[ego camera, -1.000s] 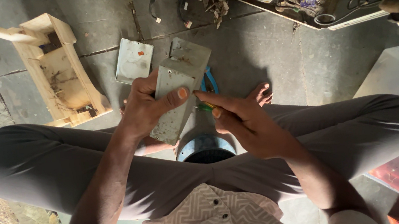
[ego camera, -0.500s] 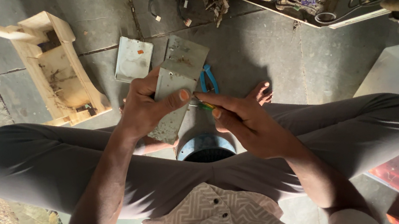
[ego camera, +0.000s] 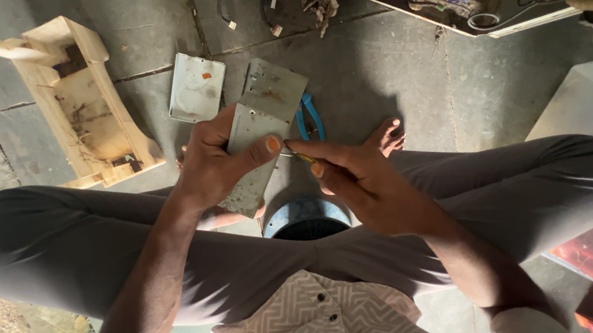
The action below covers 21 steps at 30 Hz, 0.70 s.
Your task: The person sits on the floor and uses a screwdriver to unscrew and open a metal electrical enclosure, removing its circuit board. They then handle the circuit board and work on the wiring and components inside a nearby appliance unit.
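Your left hand [ego camera: 219, 169] grips the grey metal plate [ego camera: 262, 129]; your right hand [ego camera: 358, 182], at its 3 o'clock, pinches a small yellow-handled tool [ego camera: 301, 157] on the plate's edge, likely a fastening step needing a steady tip.

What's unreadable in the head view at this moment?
- Small tool in right hand: fingers hide most of it; kind unclear.
- Metal plate: lower part covered by left hand.
- Blue pliers: partly behind plate.
- Round container: contents dark, partly hidden by the legs.
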Available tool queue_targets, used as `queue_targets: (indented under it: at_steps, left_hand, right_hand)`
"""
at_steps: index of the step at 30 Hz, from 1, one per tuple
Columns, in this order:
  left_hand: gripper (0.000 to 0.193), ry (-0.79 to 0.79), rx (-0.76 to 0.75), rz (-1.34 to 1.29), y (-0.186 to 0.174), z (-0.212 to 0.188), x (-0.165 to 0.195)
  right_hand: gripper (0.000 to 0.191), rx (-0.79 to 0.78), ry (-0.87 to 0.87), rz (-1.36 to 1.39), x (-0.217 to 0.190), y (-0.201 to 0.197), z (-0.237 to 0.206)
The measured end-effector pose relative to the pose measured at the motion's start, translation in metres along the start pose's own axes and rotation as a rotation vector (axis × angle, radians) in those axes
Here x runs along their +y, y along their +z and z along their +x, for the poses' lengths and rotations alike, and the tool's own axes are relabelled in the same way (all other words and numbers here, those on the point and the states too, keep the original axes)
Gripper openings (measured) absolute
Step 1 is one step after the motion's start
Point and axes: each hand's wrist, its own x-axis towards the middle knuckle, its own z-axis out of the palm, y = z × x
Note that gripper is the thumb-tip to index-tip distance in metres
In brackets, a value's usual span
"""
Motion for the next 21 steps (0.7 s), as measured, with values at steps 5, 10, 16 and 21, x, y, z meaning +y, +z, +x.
queue_targets:
  at_steps: [5, 10, 16, 21]
  left_hand:
    - [0.035, 0.033, -0.005, 0.013, 0.002, -0.002, 0.000]
    - [0.034, 0.024, 0.008, 0.050, 0.004, -0.002, 0.004]
    - [0.040, 0.010, -0.009, 0.005, 0.008, -0.002, 0.009]
    - [0.037, -0.038, -0.010, 0.092, 0.007, -0.003, 0.013]
  right_hand:
    - [0.043, 0.012, 0.025, -0.010, -0.001, 0.002, -0.001]
    - [0.042, 0.033, 0.095, -0.004, -0.002, 0.004, 0.003]
    - [0.039, 0.061, 0.175, -0.029, -0.004, 0.002, 0.004]
    - [0.035, 0.091, -0.068, -0.098, -0.001, 0.004, 0.003]
